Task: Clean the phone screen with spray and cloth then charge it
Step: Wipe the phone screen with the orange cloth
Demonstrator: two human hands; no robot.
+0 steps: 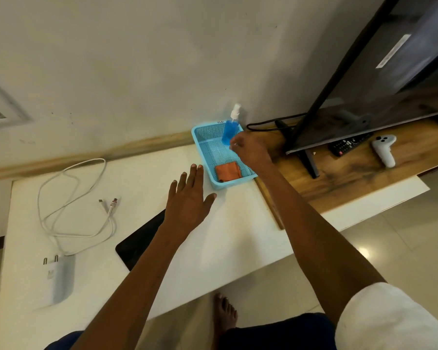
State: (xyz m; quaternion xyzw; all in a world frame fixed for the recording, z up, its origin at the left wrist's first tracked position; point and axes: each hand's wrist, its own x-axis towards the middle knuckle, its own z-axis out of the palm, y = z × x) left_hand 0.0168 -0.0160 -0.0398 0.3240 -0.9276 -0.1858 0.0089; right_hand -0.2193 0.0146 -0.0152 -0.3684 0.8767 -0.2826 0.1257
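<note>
At twelve o'clock in the blue basket stands the spray bottle, the right hand with loosely curled fingers just at its base, holding nothing I can make out; best to grip low on the body and lift straight up, clear of the rim and the television at two o'clock. Orange cloth lies at the basket's six o'clock, the phone at seven beneath the flat, spread left hand, with bare white table between for working.

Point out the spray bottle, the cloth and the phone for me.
Spray bottle (pixel 228 132): head view, on its blue body.
Cloth (pixel 228 171): head view, middle of the folded orange square.
Phone (pixel 137 239): head view, on the dark screen left of the forearm.
</note>
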